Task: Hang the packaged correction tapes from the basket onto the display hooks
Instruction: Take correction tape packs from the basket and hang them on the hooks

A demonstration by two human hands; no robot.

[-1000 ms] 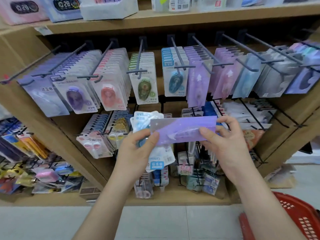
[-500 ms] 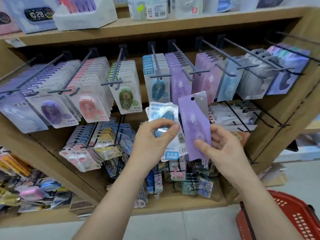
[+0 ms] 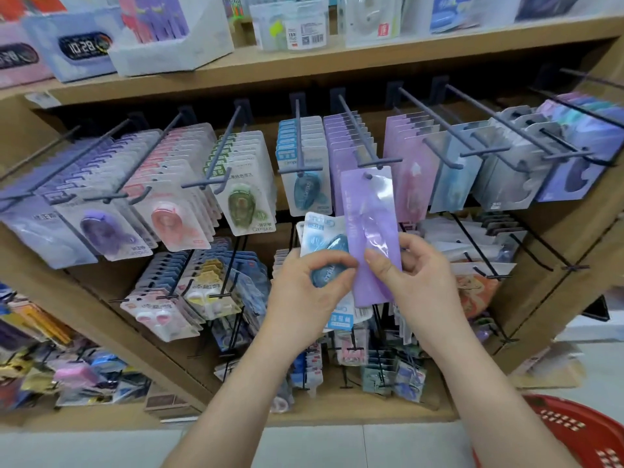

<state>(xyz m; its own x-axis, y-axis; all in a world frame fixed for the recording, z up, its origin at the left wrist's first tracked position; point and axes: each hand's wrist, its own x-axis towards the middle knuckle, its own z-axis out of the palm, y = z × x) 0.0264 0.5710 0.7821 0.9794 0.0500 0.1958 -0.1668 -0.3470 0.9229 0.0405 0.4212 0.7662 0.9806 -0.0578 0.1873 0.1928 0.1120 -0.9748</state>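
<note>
My right hand pinches the lower part of a long purple correction tape package, held upright. Its punched hole sits right at the tip of a grey display hook that carries matching purple packages. My left hand grips blue correction tape packages, held upside down just left of the purple one. The red basket shows at the bottom right corner on the floor.
The wooden rack has a top row of hooks full of packaged tapes: purple, pink, green, blue, and silvery ones to the right. A lower row of black hooks holds smaller packages. Boxes and clocks stand on the upper shelf.
My right hand turned the purple package from lying sideways to upright and raised it to the hook tip. My left hand stayed on the blue packages. The view moved closer to the rack.
</note>
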